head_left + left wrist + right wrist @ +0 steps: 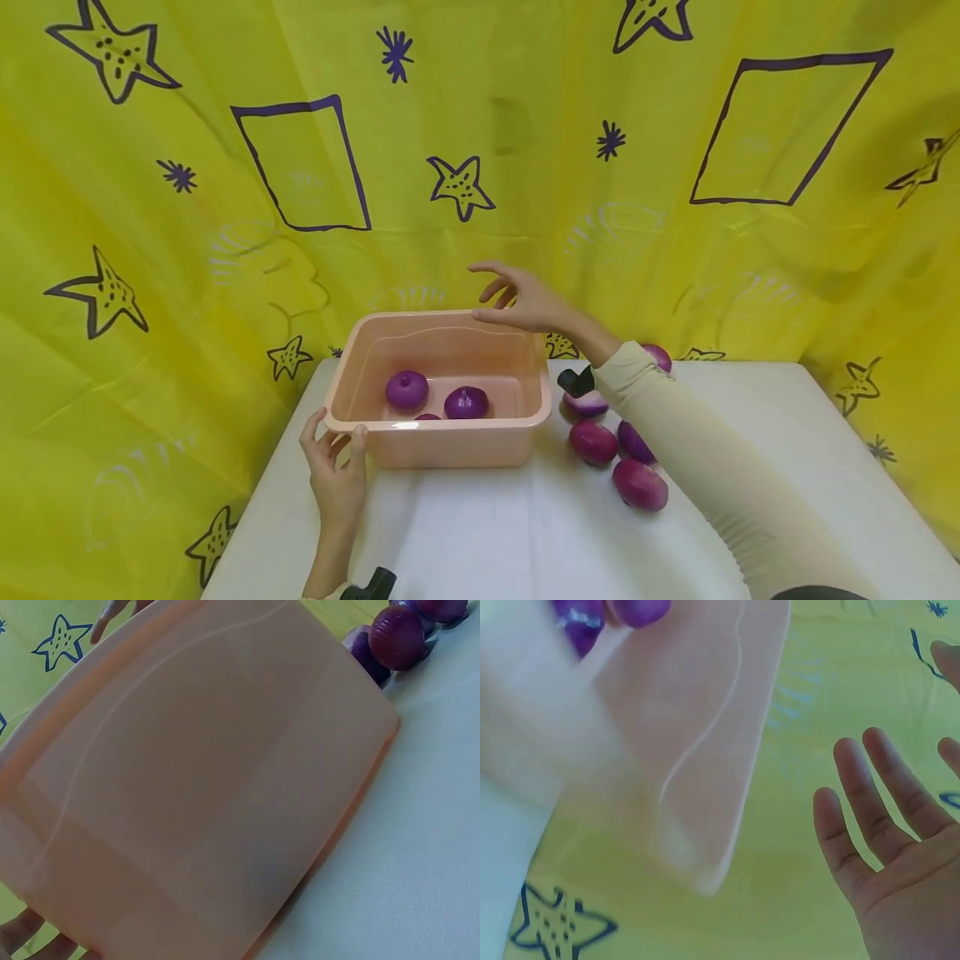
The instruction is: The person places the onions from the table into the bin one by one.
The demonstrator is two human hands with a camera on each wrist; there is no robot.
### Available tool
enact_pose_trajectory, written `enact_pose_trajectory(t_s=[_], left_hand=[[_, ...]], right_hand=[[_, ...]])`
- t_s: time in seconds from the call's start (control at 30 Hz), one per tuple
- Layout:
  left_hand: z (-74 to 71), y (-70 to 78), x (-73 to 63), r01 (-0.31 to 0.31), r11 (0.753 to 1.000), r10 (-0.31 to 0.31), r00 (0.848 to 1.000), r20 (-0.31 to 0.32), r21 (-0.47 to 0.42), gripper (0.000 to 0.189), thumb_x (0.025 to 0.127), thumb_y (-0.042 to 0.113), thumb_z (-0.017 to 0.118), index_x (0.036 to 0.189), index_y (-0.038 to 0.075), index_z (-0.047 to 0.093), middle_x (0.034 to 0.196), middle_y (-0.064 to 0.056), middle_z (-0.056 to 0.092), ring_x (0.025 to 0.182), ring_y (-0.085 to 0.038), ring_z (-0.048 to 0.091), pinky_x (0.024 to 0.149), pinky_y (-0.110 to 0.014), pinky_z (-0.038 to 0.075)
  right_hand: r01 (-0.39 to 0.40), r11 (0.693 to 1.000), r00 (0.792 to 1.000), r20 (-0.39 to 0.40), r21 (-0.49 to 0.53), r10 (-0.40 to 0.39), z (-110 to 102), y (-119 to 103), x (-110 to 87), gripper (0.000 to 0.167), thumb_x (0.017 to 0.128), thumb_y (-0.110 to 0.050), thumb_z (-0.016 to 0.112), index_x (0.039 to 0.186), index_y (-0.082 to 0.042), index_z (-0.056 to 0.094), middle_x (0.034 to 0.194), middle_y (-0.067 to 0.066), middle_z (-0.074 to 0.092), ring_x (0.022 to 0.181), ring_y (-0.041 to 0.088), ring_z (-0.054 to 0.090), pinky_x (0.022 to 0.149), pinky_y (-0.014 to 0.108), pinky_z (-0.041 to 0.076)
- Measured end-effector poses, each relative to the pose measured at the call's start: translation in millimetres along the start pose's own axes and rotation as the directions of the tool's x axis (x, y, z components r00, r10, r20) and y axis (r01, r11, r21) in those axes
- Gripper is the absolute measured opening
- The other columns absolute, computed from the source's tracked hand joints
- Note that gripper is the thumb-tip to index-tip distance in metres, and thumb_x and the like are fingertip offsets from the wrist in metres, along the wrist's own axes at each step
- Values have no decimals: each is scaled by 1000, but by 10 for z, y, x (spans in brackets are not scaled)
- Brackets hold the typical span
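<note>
From where I sit, the nearest thing on my feed is the white counter (450, 533), and at its near left side I have the left hand (335, 479) grasping the near left corner of the peach plastic bin (450, 446), thumb on the front rim and fingers curled round the side. The bin stands upright on the counter. To its right I see loose purple onions on the counter: the closest one (640, 485) lies beside the pale sleeve (720, 492), a redder one (592, 442) sits just beyond it, and others are partly covered by the arm. Inside the bin I count three: one (427, 417) mostly hidden by the front wall, one with its pointed tip up (467, 403) on the right, and a rounder one (407, 391) on the left. Farther off I have the right hand (525, 298) released, fingers spread and holding nothing, by the far rim near the back right corner; the right wrist view shows it apart from the bin. Behind everything I see a yellow curtain (525, 100) printed with dark stars and outlined frames.
</note>
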State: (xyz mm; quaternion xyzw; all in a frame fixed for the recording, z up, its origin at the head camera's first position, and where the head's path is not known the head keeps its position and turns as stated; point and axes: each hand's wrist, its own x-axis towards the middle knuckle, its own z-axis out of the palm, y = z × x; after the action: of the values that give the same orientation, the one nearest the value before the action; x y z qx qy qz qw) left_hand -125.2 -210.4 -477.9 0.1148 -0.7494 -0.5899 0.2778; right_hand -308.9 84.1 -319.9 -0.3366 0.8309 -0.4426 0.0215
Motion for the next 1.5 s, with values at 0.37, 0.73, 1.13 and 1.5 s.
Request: enact_pose_trajectory(t_s=[0.37, 0.73, 1.13, 1.5], left_hand=[[-5, 10, -4, 6, 1000, -6, 1000, 3, -9, 67, 102, 22, 64, 157, 22, 26, 143, -20, 54, 119, -28, 55, 83, -5, 47], [4, 15, -9, 13, 1000, -13, 1000, 15, -19, 68, 102, 23, 64, 157, 23, 25, 145, -21, 52, 122, -32, 54, 84, -4, 45], [-2, -21, 10, 23, 1000, -24, 1000, 9, 20, 67, 103, 31, 63, 157, 25, 25, 149, -19, 48, 123, -33, 54, 84, -3, 42], [1, 19, -12, 18, 1000, -17, 1000, -8, 16, 67, 102, 21, 64, 157, 23, 26, 143, -21, 54, 112, -12, 55, 83, -5, 46]], right_hand=[[-33, 998, 994, -105, -51, 28, -428, 313, -446, 70, 90, -22, 81, 151, -11, 49, 117, 23, 67, 94, 30, 70, 88, 48, 58], [-149, 982, 970, -209, -117, 123, -663, 736, -1010, 66, 93, -23, 78, 150, -10, 50, 123, 23, 66, 103, 34, 67, 89, 48, 56], [-273, 953, 932, -282, -134, 228, -759, 1322, -1587, 65, 94, -25, 77, 149, -7, 50, 133, 29, 59, 112, 46, 62, 89, 53, 56], [-362, 916, 882, -382, -171, 277, -681, 1812, -1980, 68, 92, -29, 78, 146, 2, 50, 143, 32, 50, 124, 53, 48, 99, 69, 44]])
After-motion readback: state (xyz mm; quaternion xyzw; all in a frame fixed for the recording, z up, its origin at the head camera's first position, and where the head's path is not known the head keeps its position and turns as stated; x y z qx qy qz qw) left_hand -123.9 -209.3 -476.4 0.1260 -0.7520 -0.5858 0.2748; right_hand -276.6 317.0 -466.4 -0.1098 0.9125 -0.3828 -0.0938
